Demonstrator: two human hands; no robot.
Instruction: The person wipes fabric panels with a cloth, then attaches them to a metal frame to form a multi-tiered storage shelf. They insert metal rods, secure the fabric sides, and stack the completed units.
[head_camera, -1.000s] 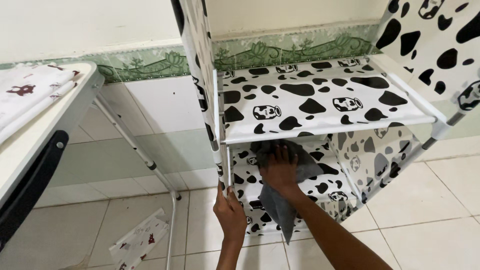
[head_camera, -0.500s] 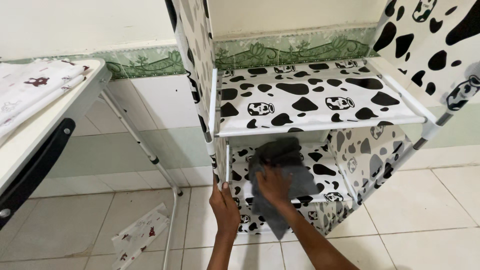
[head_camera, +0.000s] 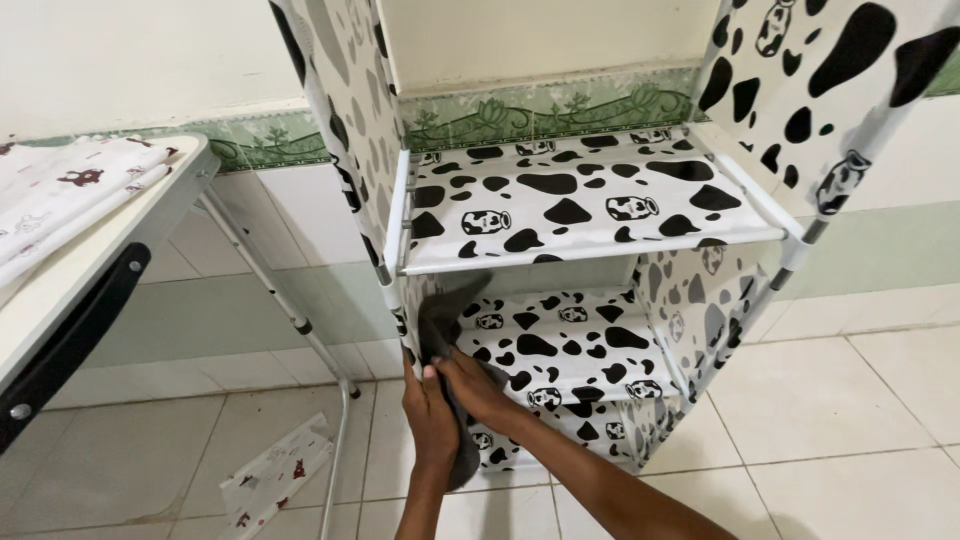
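cloth: the dark grey cloth (head_camera: 447, 340) has slid over from the middle of the lower shelf (head_camera: 560, 345) to its left front corner, bunched against the left post (head_camera: 397, 290), with a tail hanging down past the shelf edge
right hand: right hand (head_camera: 478, 388) has come across with it and now presses the cloth at the corner, grip closed down on the fabric
left hand: left hand (head_camera: 428, 415) is at 9 o'clock of the right one, touching it, fingers wrapped on the post and the cloth's edge, same spot as before
meaning: looks like the wipe has moved on from the shelf's middle to the edge and frame
around: upper shelf (head_camera: 570, 200) sits right overhead at 12 o'clock, tight headroom; folding table (head_camera: 120, 235) with folded fabric (head_camera: 60, 190) off at 10 o'clock; printed sheet (head_camera: 275, 478) on the floor at 8 o'clock
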